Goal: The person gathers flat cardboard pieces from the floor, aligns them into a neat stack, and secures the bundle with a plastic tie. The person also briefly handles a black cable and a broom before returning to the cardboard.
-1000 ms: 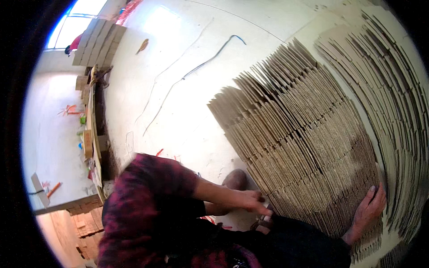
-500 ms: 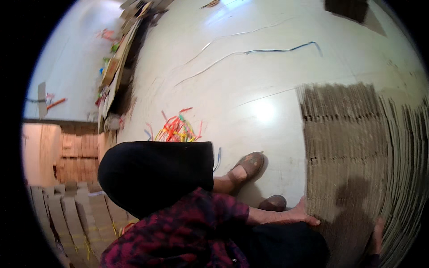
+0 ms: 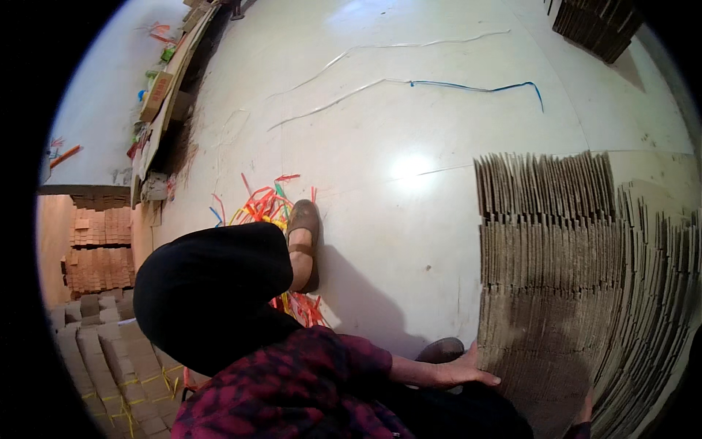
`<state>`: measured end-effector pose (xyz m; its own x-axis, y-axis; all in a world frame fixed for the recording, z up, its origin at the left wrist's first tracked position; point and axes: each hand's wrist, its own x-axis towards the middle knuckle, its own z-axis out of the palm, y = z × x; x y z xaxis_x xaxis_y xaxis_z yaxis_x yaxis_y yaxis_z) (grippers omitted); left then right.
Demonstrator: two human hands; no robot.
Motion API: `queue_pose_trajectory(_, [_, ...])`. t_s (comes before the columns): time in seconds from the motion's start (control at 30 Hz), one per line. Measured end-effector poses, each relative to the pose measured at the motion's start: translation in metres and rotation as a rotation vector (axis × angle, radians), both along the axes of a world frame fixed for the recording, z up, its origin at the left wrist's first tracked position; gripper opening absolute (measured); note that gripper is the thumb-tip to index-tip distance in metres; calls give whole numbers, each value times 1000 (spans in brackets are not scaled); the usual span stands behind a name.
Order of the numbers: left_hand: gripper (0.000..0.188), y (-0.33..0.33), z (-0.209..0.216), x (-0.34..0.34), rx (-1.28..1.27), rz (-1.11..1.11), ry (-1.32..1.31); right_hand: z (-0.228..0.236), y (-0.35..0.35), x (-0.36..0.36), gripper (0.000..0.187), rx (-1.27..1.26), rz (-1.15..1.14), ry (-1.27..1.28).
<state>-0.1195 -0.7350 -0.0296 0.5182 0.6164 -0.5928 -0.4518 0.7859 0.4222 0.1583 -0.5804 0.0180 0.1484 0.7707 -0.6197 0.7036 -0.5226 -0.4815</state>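
A long stack of brown corrugated cardboard sheets (image 3: 548, 252), standing on edge in tight rows, lies at my right side. My left hand (image 3: 461, 372) holds its near left side, the thumb lying over the top edges and the fingers against the side. On the opposite side, close to the lower edge of the view, my right hand (image 3: 587, 406) shows only as a sliver against the cardboard. Most of its fingers are hidden. A shadow falls over the near part of the stack.
More cardboard sheets (image 3: 654, 293) stand along the right. Beside my shoe (image 3: 303, 249) lies a heap of coloured plastic straps (image 3: 256, 205). A clear and blue strap (image 3: 468, 88) stretches across the floor. Cardboard bundles (image 3: 124, 358) are at lower left, another stack (image 3: 596, 29) far right.
One foot has stepped left onto the strap heap. The view has shifted, and the held cardboard stack appears slightly farther left on the floor. Both hands remain at its sides.
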Motion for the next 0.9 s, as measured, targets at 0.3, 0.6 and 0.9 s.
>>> queue_pose_trajectory(0.3, [95,82,42,-104,133,43,-159,102,37,-75,52,171,230,-238])
queue_pose_trajectory(0.6, [60,254,65,-292,790,498,60,229,158,-291,54,691,697,-338])
queue_pose_trajectory(0.9, [51,376,-13,-507,244,817,-409,149,300,-580,55,940,606,-339])
